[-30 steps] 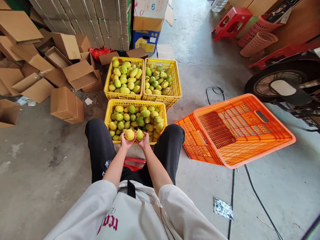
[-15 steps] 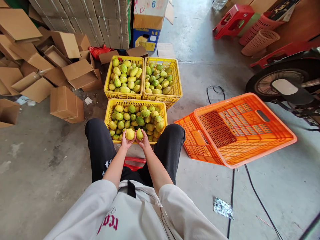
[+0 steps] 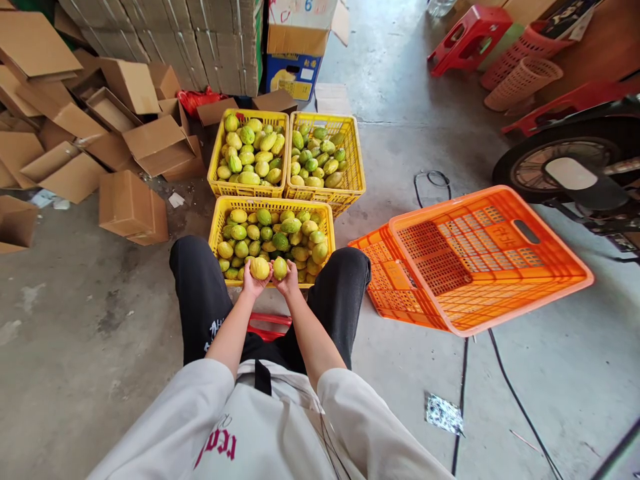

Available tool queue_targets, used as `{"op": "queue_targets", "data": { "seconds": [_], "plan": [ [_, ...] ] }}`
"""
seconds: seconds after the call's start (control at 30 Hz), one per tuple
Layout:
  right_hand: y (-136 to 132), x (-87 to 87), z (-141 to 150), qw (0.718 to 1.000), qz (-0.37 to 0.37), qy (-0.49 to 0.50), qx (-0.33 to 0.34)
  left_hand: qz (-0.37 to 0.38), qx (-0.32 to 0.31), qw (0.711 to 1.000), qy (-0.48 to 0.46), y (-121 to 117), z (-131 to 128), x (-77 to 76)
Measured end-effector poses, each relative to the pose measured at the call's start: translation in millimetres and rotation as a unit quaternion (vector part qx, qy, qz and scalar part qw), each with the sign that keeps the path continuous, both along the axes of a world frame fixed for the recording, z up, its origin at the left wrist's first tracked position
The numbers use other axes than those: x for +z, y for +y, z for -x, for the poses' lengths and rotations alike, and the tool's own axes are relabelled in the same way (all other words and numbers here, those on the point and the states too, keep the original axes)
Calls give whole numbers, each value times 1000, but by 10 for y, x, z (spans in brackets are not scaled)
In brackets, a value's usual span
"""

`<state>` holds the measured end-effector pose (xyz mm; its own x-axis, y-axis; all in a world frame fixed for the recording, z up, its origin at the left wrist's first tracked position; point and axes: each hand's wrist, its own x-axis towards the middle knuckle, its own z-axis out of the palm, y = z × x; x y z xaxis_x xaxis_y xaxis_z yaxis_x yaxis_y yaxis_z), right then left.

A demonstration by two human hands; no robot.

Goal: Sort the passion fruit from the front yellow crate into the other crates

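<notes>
My left hand (image 3: 254,284) is closed around a round yellow fruit (image 3: 259,268). Close beside it, my right hand (image 3: 287,283) grips a smaller yellow-green fruit (image 3: 280,268). Both fruits are held up side by side over the near rim of a yellow crate (image 3: 271,202) between my knees. Many green and yellow oval fruits (image 3: 267,234) fill that crate; their exact kind is not plain. Two more yellow crates stand behind it: the left one (image 3: 249,191) holds mostly yellow fruits, the right one (image 3: 324,196) greener ones.
An orange crate (image 3: 520,325) lies tipped to my right, beside a motorbike wheel (image 3: 547,163). Loose cardboard boxes (image 3: 131,205) are heaped at left. Black cables (image 3: 517,393) run over the floor. A red stool (image 3: 470,40) and pink baskets (image 3: 523,83) are at the back right.
Both hands keep hold of their fruits in nearly the same place. The view has shifted very slightly; the crates have not moved.
</notes>
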<state>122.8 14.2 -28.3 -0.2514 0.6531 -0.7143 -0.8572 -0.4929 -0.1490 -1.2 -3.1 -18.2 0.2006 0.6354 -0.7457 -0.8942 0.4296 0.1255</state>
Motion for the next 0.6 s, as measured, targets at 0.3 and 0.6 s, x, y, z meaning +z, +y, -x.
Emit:
{"op": "queue_targets", "data": {
  "seconds": [0.3, 0.6],
  "plan": [
    [-8, 9, -12, 1000, -13, 5, -2, -7, 31, 999, -2, -21, 7, 3],
    [4, -34, 28, 1000, -20, -13, 5, -7, -12, 1000, 24, 19, -31, 7]
  ]
}}
